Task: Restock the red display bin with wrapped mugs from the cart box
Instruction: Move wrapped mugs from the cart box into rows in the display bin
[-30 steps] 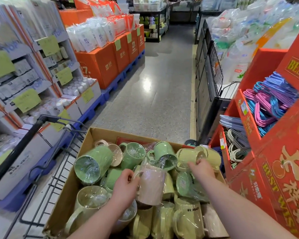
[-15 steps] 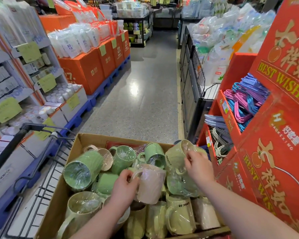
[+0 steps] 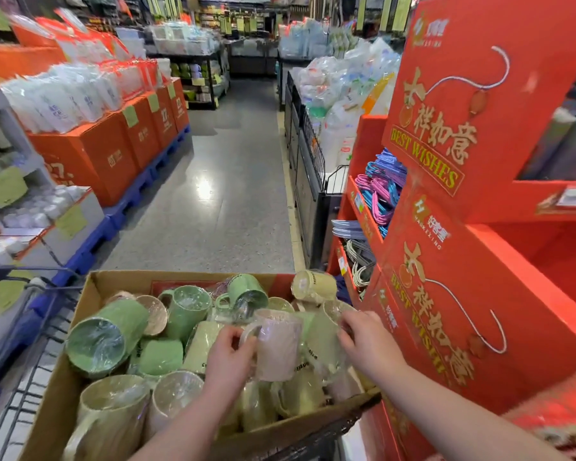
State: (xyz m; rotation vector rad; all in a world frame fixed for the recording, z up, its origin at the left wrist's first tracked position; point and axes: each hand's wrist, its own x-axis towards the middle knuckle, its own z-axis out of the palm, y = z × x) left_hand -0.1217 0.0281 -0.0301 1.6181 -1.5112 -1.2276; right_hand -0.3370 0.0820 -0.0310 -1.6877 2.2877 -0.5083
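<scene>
Grey speckled aisle floor (image 3: pixel 220 201) runs ahead between stacked goods. In the foreground a wire cart (image 3: pixel 30 371) carries an open cardboard box (image 3: pixel 60 380) filled with wrapped mugs (image 3: pixel 187 307). Handling assessment: the mugs are probably ceramic, hence rigid, moderately heavy and liable to chip on impact. The clear film is slick and may slide over the surface beneath. Take hold through the handle or around the body, never by loose film, and set each mug down without knocking its neighbours. The mugs are green, pale yellow and pink, lie at all angles against one another, and their film wrinkles and catches the light. The left hand (image 3: pixel 228 357) grips the pink mug (image 3: pixel 280 351) with fingers curled about the handle; the mug is upright, raised slightly above the pile near the middle of the box. The right hand (image 3: pixel 368 342) has its fingers bent at the rim of a pale green mug (image 3: pixel 320 331) at the right side of the box. Blur and film make a firm pinch likely, not certain. The red display bin (image 3: pixel 519 261) stands just beside the cart on the right, its opening above box level.
</scene>
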